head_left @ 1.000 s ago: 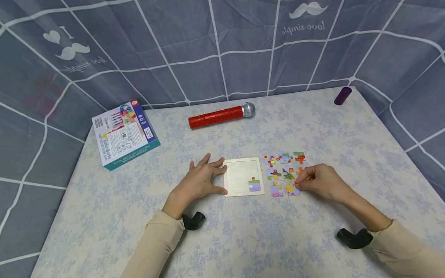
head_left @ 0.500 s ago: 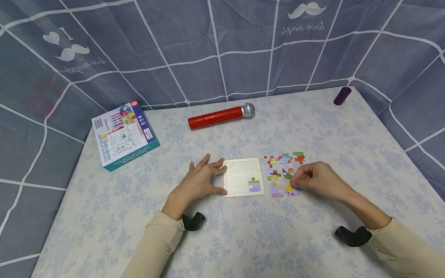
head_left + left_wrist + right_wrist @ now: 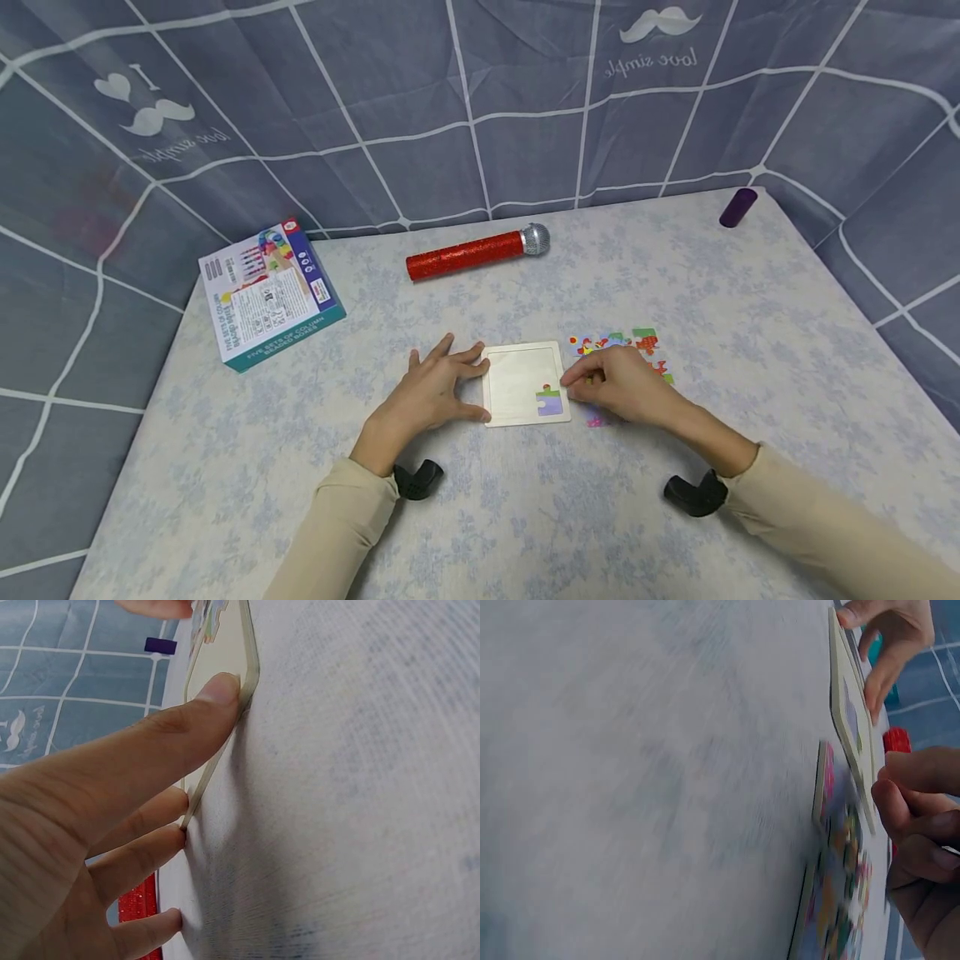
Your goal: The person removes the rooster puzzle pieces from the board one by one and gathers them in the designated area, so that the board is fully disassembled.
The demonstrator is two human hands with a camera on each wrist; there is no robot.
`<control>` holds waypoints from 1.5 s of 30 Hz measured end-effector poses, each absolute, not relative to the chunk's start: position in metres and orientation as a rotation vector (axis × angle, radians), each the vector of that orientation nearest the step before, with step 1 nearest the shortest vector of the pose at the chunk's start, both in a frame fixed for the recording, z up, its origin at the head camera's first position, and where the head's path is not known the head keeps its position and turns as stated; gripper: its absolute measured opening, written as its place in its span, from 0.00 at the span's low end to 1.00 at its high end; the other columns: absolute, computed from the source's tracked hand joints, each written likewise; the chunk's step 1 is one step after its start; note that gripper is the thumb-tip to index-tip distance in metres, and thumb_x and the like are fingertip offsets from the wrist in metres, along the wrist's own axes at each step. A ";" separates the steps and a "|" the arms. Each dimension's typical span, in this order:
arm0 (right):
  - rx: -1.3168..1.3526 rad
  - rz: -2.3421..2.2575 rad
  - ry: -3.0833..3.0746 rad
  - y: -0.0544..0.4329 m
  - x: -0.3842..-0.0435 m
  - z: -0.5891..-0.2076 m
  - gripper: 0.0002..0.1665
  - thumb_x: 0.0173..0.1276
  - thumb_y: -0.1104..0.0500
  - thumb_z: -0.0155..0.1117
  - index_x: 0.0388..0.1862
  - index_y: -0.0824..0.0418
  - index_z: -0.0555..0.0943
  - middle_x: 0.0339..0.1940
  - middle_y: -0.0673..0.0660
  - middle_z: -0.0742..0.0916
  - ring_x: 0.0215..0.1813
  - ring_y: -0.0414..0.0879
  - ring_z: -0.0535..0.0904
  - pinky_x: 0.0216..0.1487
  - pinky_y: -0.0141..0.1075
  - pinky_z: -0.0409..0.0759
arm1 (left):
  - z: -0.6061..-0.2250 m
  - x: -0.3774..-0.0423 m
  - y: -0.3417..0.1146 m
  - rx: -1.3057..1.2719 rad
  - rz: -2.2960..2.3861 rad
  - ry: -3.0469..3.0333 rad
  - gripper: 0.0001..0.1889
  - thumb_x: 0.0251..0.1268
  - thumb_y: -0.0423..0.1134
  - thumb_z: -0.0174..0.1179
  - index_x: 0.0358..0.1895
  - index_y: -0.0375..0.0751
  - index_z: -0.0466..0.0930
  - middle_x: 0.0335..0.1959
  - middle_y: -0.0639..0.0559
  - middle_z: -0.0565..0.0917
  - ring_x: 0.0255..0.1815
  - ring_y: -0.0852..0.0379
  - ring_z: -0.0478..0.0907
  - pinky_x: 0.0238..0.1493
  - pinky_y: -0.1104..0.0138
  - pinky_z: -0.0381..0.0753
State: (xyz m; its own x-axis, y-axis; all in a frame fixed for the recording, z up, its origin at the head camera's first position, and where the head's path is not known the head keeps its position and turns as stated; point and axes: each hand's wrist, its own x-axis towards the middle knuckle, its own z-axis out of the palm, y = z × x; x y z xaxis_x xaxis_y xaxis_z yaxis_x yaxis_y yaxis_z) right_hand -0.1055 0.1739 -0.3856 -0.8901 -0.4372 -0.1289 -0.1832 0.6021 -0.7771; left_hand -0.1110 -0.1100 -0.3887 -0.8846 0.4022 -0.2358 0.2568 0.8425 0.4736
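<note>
A shallow wooden puzzle tray [image 3: 517,375] lies flat on the table. One puzzle piece [image 3: 550,406], purple and green with a red bud, sits in its lower right corner. My left hand [image 3: 431,387] spans the tray's left side, thumb at the near corner [image 3: 223,688] and fingertips at the far part of that edge. My right hand [image 3: 626,387] has curled fingers, with thumb and index tips together right at the tray's right edge; no piece shows between them. Under and behind that hand lie several loose puzzle pieces [image 3: 645,340], partly hidden by it.
A red glittery toy microphone [image 3: 468,254] lies behind the tray. A bead-set box [image 3: 270,292] stands at the back left, and a dark purple cylinder [image 3: 738,207] at the back right. Grey checked curtain [image 3: 420,100] surrounds the table's far sides.
My right hand has moved left from the right side of the loose pieces, across them, to the tray's right edge. The left hand and the tray have stayed in place.
</note>
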 end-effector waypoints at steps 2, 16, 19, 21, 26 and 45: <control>-0.532 -1.167 2.538 0.169 -0.106 -0.387 0.08 0.61 0.66 0.67 0.39 0.60 0.89 0.19 0.49 0.81 0.19 0.37 0.66 0.21 0.29 0.64 | -0.389 -0.111 -0.110 0.495 0.630 2.691 0.42 0.42 0.49 0.80 0.67 0.47 0.74 0.74 0.55 0.63 0.79 0.44 0.42 0.68 0.31 0.35; -0.596 -1.141 2.508 0.159 -0.109 -0.390 0.10 0.64 0.69 0.64 0.40 0.62 0.89 0.33 0.51 0.86 0.24 0.41 0.70 0.25 0.30 0.69 | -0.387 -0.111 -0.109 0.477 0.609 2.693 0.42 0.42 0.48 0.80 0.67 0.47 0.74 0.74 0.56 0.63 0.80 0.44 0.42 0.69 0.32 0.36; -0.596 -1.147 2.503 0.158 -0.109 -0.390 0.10 0.63 0.68 0.64 0.39 0.61 0.89 0.26 0.50 0.84 0.21 0.41 0.70 0.23 0.31 0.69 | -0.387 -0.111 -0.109 0.474 0.608 2.692 0.42 0.42 0.49 0.79 0.67 0.47 0.74 0.74 0.57 0.63 0.80 0.44 0.42 0.69 0.32 0.36; -0.577 -1.158 2.503 0.158 -0.110 -0.391 0.08 0.62 0.67 0.66 0.38 0.60 0.89 0.21 0.50 0.82 0.20 0.40 0.70 0.22 0.31 0.68 | -0.388 -0.111 -0.109 0.476 0.610 2.690 0.42 0.42 0.48 0.79 0.67 0.47 0.74 0.74 0.56 0.63 0.80 0.44 0.42 0.69 0.32 0.36; -0.492 -1.202 2.493 0.158 -0.111 -0.390 0.06 0.59 0.65 0.71 0.35 0.57 0.88 0.17 0.48 0.79 0.20 0.40 0.70 0.22 0.31 0.67 | -0.388 -0.111 -0.109 0.481 0.613 2.690 0.42 0.42 0.48 0.80 0.67 0.46 0.74 0.74 0.56 0.63 0.80 0.44 0.43 0.68 0.32 0.36; -0.294 -1.343 2.307 0.204 -0.111 -0.386 0.11 0.63 0.58 0.71 0.42 0.61 0.88 0.36 0.53 0.89 0.34 0.41 0.78 0.32 0.30 0.76 | -0.388 -0.111 -0.110 0.491 0.611 2.686 0.42 0.43 0.49 0.79 0.67 0.46 0.74 0.75 0.56 0.62 0.79 0.44 0.42 0.68 0.32 0.36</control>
State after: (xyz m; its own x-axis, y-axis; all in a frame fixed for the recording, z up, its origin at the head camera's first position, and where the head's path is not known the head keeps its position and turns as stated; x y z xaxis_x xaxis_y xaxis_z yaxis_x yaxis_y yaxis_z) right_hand -0.1110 0.2038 -0.3860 -0.8750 -0.3988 -0.2745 0.0418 0.5027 -0.8635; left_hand -0.1108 -0.1103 -0.3879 -0.8816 0.4007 -0.2495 0.2535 0.8477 0.4660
